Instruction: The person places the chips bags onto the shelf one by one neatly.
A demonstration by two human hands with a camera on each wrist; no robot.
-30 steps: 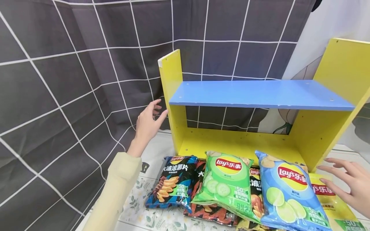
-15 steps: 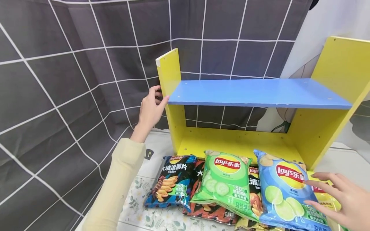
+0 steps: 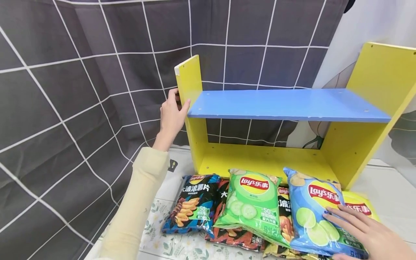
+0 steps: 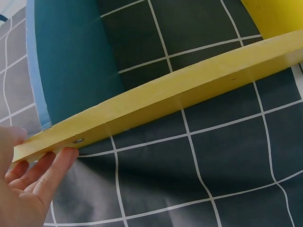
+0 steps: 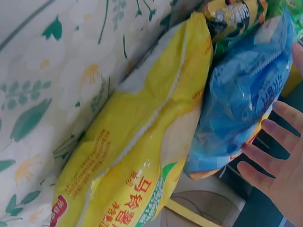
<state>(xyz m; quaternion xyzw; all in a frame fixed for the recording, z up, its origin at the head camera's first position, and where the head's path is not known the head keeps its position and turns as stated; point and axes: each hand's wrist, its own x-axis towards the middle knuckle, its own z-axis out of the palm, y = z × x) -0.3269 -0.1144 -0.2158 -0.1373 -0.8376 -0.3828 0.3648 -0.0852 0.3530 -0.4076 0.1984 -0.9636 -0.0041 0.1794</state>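
Note:
A shelf unit with yellow side panels and a blue board (image 3: pixel 286 104) stands in the middle of the head view. My left hand (image 3: pixel 172 115) grips the front edge of its left yellow side panel (image 3: pixel 186 81). The left wrist view shows the thumb on one face of that panel and the fingers (image 4: pixel 54 172) against the other. Over a blue bag of Lay's chips (image 3: pixel 320 234), my right hand (image 3: pixel 373 236) lies with extended fingers that seem to touch its front. From the right wrist, the fingers (image 5: pixel 284 135) appear along the bag, not curled round it.
A green chip bag (image 3: pixel 251 206), a dark blue one (image 3: pixel 195 207), a red one (image 3: pixel 235 238) and a yellow one (image 3: pixel 359 202) lie around the blue bag, before the shelf. A dark grid-patterned curtain (image 3: pixel 97 119) hangs behind and to the left.
My left hand has moved up and right from beside the side panel and now grips its edge. My right hand has come left from near the yellow bag onto the blue bag.

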